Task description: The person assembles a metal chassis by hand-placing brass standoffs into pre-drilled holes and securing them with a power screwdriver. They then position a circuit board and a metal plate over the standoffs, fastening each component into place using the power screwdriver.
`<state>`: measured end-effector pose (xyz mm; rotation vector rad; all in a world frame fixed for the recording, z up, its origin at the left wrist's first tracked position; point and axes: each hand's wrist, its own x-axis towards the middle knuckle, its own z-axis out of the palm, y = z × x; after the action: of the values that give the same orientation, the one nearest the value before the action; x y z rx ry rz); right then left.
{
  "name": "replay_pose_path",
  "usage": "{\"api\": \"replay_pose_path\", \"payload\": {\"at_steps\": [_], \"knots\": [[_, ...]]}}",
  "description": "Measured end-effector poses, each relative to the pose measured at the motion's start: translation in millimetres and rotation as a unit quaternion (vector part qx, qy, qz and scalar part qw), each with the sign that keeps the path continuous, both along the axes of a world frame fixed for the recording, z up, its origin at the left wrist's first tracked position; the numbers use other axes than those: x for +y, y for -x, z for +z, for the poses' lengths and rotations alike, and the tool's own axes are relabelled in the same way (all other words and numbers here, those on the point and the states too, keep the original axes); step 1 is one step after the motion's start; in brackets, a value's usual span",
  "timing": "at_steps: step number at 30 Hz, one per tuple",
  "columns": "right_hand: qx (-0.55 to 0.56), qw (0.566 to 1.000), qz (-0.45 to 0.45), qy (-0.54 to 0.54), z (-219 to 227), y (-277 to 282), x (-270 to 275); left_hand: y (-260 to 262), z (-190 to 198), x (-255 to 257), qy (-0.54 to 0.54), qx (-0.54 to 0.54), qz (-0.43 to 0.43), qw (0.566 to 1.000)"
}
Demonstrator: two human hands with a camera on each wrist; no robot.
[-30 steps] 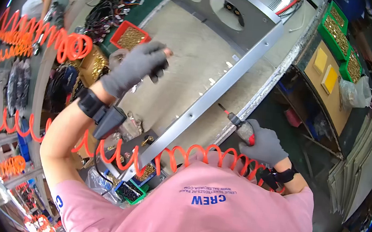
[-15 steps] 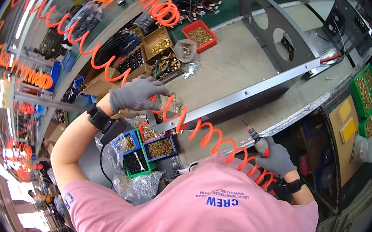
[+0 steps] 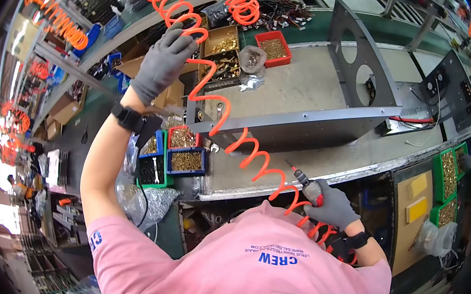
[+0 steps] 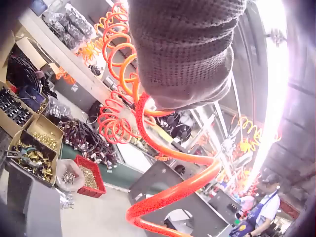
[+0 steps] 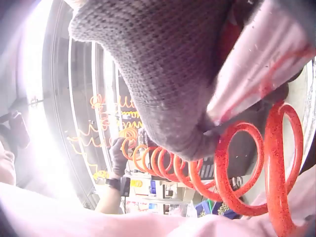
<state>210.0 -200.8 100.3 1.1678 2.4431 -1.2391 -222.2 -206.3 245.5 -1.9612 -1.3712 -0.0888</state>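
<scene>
My gloved left hand (image 3: 166, 65) is raised over the left end of the bench, with its fingers curled around the orange coiled air hose (image 3: 222, 114). In the left wrist view the hose comes out from under the glove and loops forward. My gloved right hand (image 3: 335, 206) grips a pneumatic screwdriver (image 3: 311, 190) near the bench's front edge, its thin bit directed up and left. The stretched coils run from the left hand down to the right hand. Between the hands and the far side lies a dark grey metal chassis (image 3: 300, 134) with an upright panel (image 3: 359, 62) with round cutouts.
Left of the chassis are a blue bin of screws (image 3: 186, 161), a red bin (image 3: 183, 137) and a green bin (image 3: 151, 179) with a wrench in it. Behind stand cardboard boxes (image 3: 222, 39) and another red bin (image 3: 273, 47). Green bins (image 3: 448, 175) line the right side.
My left hand has moved from above the bench to the upper left and taken hold of the coiled hose, drawing it up. The right hand still holds the screwdriver. The head view has turned left.
</scene>
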Motion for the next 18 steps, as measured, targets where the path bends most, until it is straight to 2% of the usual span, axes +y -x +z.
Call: {"api": "replay_pose_path", "payload": {"at_steps": [4,5,7,9,11,12,13,14,15,16,18], "knots": [[-0.01,0.998,0.053,0.04,8,-3,8,-60,-8,-67,-0.047,-0.036,-0.04,0.997],[-0.023,0.996,0.074,0.048,7,-2,11,-66,-24,-82,-0.063,-0.059,-0.017,0.996],[-0.041,0.991,0.118,0.056,1,0,15,-84,-52,-115,0.011,-0.141,0.063,0.988],[-0.033,0.985,0.164,0.039,-12,5,19,-113,-64,-143,0.015,-0.16,0.076,0.984],[-0.067,0.976,0.189,0.087,-14,16,20,-138,-90,-177,-0.05,-0.232,0.112,0.965],[-0.057,0.972,0.201,0.105,-28,16,21,-151,-111,-195,-0.095,-0.317,0.139,0.934],[-0.048,0.968,0.213,0.124,-36,18,20,-165,-137,-214,-0.105,-0.44,0.182,0.873],[-0.074,0.961,0.223,0.149,-35,24,18,-184,-165,-234,-0.111,-0.574,0.257,0.77],[-0.08,0.955,0.24,0.153,-40,28,14,-193,-198,-255,-0.083,-0.629,0.284,0.718],[-0.073,0.952,0.25,0.162,-48,31,11,-207,-243,-276,-0.105,-0.789,0.301,0.525],[-0.053,0.942,0.277,0.185,-57,39,6,-223,-305,-319,-0.167,-0.902,0.322,0.234]]}}
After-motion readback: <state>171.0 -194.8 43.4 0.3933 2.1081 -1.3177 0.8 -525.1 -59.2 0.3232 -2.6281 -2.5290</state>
